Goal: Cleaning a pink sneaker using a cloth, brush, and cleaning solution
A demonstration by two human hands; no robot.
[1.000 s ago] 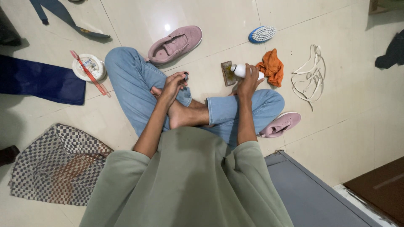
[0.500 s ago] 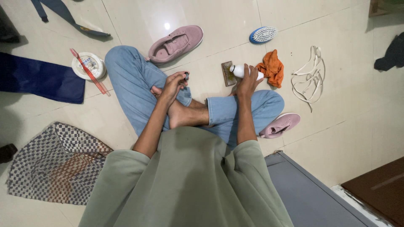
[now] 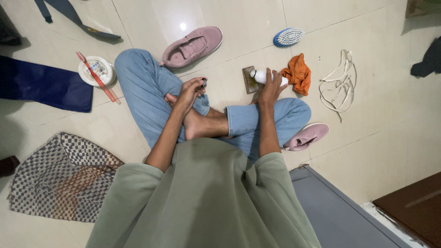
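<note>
- Head view: the person sits cross-legged on pale glossy floor tiles (image 3: 395, 119), and I take the white bottle (image 3: 264, 76) as my marker.
- The right hand (image 3: 270, 89) lies over the bottle, fingers curled around its body, holding it down near the floor just past the right knee.
- The left hand (image 3: 189, 94) sits to the left of the bottle over the left shin, fingertips pinched narrow on a small dark cap (image 3: 203, 83).
- A small brown brush (image 3: 248, 79) touches the bottle's left end; an orange cloth (image 3: 297, 73) lies just beside its right end.
- Beyond the cloth, white laces (image 3: 339, 82) sprawl with bare tile around them.
- Above the bottle, a blue scrub brush (image 3: 287, 36) lies well apart; up-left, a pink shoe (image 3: 193, 46) rests near the left knee.
- The second pink shoe (image 3: 307, 136) lies below the bottle, tucked against the right leg.
- Far left of the bottle: a round white tin (image 3: 95, 71) with a red toothbrush (image 3: 96, 78) across it, a dark blue cloth (image 3: 43, 87), and a checked cloth (image 3: 59, 179).
- A grey panel (image 3: 340, 211) edges the lower right.
</note>
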